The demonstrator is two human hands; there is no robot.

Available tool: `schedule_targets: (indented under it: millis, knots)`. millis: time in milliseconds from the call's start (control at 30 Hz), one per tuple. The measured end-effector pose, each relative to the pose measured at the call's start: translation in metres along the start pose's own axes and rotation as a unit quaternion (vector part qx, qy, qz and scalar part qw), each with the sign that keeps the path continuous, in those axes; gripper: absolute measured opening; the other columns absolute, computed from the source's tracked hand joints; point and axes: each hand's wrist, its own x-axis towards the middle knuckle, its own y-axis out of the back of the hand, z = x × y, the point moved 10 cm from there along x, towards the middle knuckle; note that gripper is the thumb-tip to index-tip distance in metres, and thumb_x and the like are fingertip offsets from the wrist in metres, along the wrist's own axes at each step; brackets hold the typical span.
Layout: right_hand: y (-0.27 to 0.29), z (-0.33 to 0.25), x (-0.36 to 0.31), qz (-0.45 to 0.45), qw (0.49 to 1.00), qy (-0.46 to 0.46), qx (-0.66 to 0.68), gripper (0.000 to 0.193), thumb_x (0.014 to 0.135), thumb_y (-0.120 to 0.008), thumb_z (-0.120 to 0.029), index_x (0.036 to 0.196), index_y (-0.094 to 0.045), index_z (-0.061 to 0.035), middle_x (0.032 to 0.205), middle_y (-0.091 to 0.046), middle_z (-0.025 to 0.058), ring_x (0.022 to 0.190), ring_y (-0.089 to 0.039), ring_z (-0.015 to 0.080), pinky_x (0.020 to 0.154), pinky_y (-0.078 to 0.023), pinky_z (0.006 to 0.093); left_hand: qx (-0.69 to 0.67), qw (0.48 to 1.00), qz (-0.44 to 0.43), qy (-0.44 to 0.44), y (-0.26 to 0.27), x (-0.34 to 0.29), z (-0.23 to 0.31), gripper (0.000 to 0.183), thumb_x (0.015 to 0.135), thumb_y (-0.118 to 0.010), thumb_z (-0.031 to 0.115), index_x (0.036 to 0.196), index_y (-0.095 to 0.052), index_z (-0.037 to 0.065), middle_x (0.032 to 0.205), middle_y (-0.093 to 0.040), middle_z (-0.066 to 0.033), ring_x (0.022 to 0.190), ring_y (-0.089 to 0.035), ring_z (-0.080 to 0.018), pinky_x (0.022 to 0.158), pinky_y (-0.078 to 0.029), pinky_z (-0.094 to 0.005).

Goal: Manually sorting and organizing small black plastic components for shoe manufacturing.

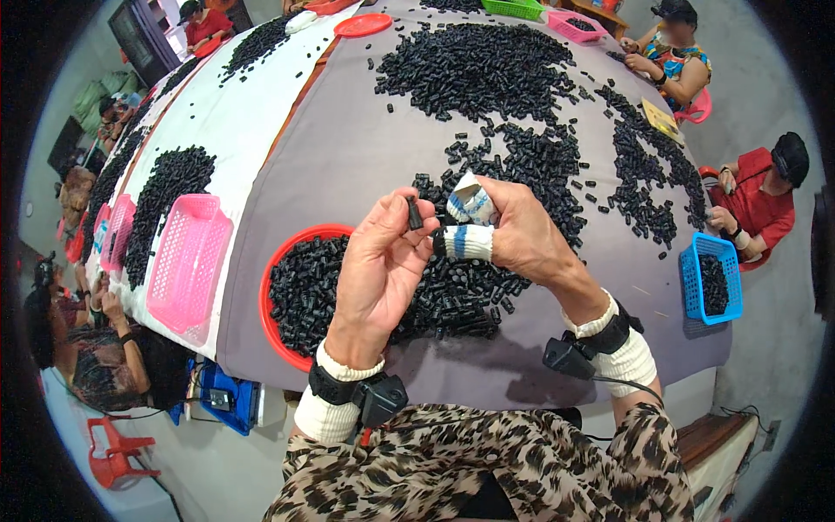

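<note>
Head view: the left hand [378, 274] pinches a black piece [414, 214] at its fingertips; between its two and three o'clock, the right hand [532, 233] curls, its grip unclear. A red tray [263, 296] sits at nine, a black heap [474, 74] at twelve.

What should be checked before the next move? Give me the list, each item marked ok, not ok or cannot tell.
1. Black piece secured: ok, pinched in the left hand.
2. Right hand close by: ok, raised just beside the left.
3. Right hand empty: cannot tell, the white-and-blue wraps hide its fingertips.
4. Red basin unobstructed from above: not ok, the left hand and wrist cover part of it.
5. Loose pieces kept off the grey cloth: not ok, many lie scattered on it.
6. Wrist straps tight: cannot tell, both are on, but tightness does not show.
</note>
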Motion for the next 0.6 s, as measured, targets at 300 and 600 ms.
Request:
schedule_targets:
  millis: [300, 600]
  knots:
    - [0.002, -0.004, 0.001, 0.060, 0.994, 0.066, -0.063, 0.024, 0.072, -0.069, -0.018, 0.079, -0.054, -0.0008, 0.062, -0.053, 0.0034, 0.057, -0.045, 0.0068, 0.051, -0.039, 0.0263, -0.017, 0.999, -0.031, 0.012, -0.009, 0.001, -0.006, 0.016, 0.090, -0.051, 0.016, 0.100, -0.054, 0.004, 0.092, -0.061, -0.0080, 0.083, -0.059, -0.0145, 0.073, -0.048, -0.0270]
    - [0.007, 0.003, 0.000, 0.068, 0.996, 0.057, -0.033, 0.027, 0.071, -0.070, -0.019, 0.079, -0.053, 0.0001, 0.062, -0.053, 0.0055, 0.056, -0.047, 0.0083, 0.049, -0.039, 0.0273, 0.035, 0.997, -0.062, -0.023, -0.017, 0.003, -0.002, 0.017, 0.087, -0.055, 0.011, 0.102, -0.054, 0.002, 0.094, -0.061, -0.0091, 0.087, -0.058, -0.0153, 0.078, -0.048, -0.0289]
